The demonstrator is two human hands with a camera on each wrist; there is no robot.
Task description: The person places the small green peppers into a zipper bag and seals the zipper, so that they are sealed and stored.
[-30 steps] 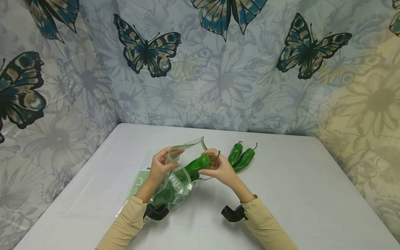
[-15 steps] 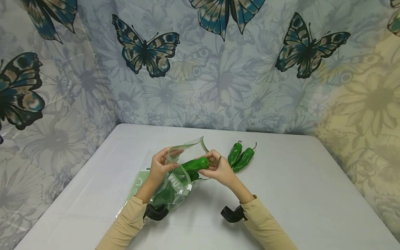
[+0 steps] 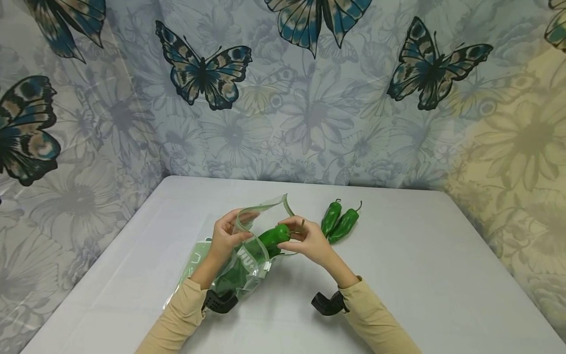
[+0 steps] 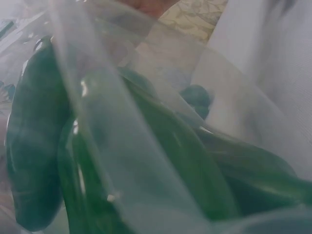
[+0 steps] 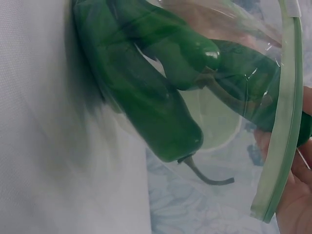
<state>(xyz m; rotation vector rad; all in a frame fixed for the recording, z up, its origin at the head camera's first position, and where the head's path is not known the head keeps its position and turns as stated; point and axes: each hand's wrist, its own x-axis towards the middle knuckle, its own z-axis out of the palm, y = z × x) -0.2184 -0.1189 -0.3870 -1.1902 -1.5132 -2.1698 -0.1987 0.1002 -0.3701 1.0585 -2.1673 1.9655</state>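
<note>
A clear zip bag [image 3: 254,280] with a green zipper rim leans open-mouthed on the table, several green peppers inside. My left hand [image 3: 227,236] grips the bag's rim at its left side, thumb outside and fingers behind the plastic. At the mouth, my right hand [image 3: 309,241] holds a green pepper [image 3: 275,236] by its stem end, its body pointing down into the bag. Through the plastic, the left wrist view shows bagged peppers [image 4: 39,141] close up. In the right wrist view, a bagged pepper [image 5: 170,126] with a curved stem lies below the green zipper strip [image 5: 280,161].
Two loose green peppers [image 3: 345,226] lie on the white table [image 3: 398,275], just beyond my right hand. A flat green-and-clear package [image 3: 196,258] lies under my left forearm. Cloth with butterflies [image 3: 203,73] hangs behind the table.
My right hand has moved slightly left and down with the pepper, which sits deeper in the bag's mouth. The left hand keeps its hold on the rim.
</note>
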